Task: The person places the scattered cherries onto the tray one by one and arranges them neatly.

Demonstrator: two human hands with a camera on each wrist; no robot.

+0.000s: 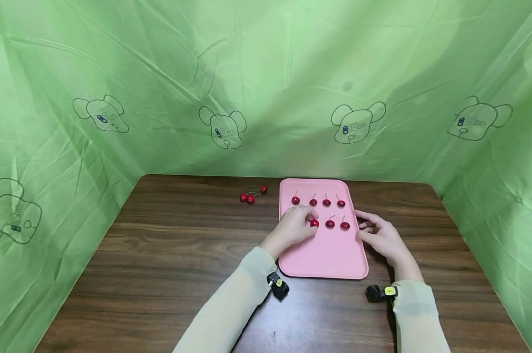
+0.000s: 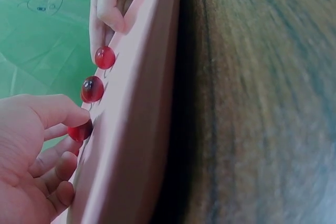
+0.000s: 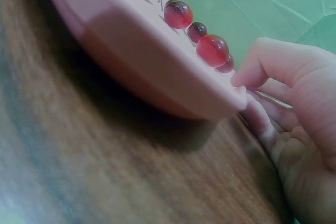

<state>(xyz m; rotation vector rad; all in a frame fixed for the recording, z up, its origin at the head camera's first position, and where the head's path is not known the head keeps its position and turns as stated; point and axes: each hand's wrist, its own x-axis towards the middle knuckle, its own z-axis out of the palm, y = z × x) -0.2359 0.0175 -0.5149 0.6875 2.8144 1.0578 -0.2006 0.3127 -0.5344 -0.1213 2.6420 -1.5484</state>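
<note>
My left hand is over the left half of a pink tray, pinching a red cherry between thumb and fingertips. In the left wrist view that cherry sits low, close to the tray surface. To its right, two cherries with upright stems, one of them the near cherry, lie in the same row. Behind them runs a row of several more, including a cherry at its left end. My right hand holds the tray's right edge, thumb at the rim and fingers along the outside.
Three cherries with joined stems lie on the brown wooden table, left of the tray's far end. A green curtain with bear-head drawings surrounds the table at the back and sides. Black cameras sit on both wrists.
</note>
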